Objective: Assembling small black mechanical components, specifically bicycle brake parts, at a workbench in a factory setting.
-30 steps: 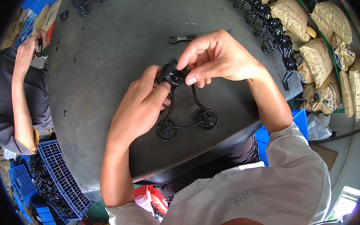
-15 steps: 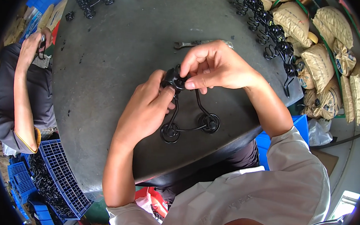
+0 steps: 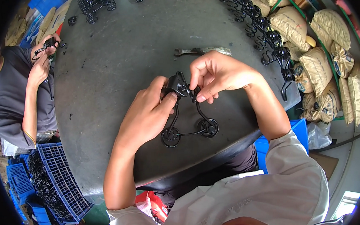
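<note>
Across the broad dark-grey tabletop, the co-worker in the dark short-sleeved shirt has changed grip, a black fitting now showing plainly. Closer in, your left hand stays half closed, thumb and fingers clamped on something. Your right hand is loosely curled, thumb and forefinger almost meeting in a light pinch. Below them, the glossy black bent-wire frame sits near the table's front edge, two round coils toward you. Beyond your right hand lies a grey metal wrench with a pale, wrapped-looking handle, untouched.

Now the detail: your left holds the shiny black block atop that frame, and your right nips a small black piece just beside it. Half a second ago your fingers hid more of that piece; now it's out clearly. That suggests the fitting at the block is unfinished, though whether the two touch, I can't tell.
</note>
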